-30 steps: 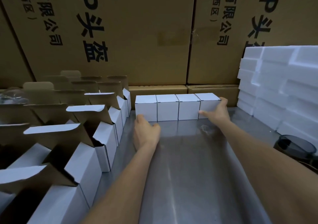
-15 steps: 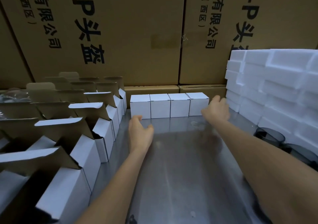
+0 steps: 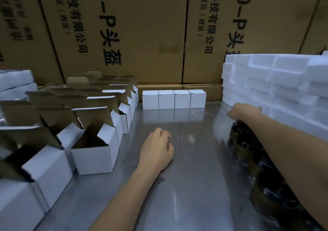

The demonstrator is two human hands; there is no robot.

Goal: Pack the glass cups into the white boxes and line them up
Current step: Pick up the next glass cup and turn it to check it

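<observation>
A row of several closed white boxes [image 3: 174, 99] stands side by side at the back of the steel table [image 3: 191, 186]. Open white boxes [image 3: 94, 150] with raised brown flaps run in rows along the left. Dark glass cups [image 3: 247, 142] stand in a line at the right, partly hidden under my right forearm. My left hand [image 3: 156, 148] hovers low over the middle of the table with its fingers loosely curled and nothing in it. My right hand [image 3: 244, 110] is just above the farthest cup, beside the foam; its fingers are hidden and blurred.
A stack of white foam blocks [image 3: 276, 83] fills the right side. Large brown cartons [image 3: 142, 35] with black print form a wall behind the table. More white foam [image 3: 16, 81] sits at the far left behind the open boxes.
Both hands have left the row of closed boxes. My left hand drew back toward me and curled loosely. My right hand swung right to the dark cups by the foam.
</observation>
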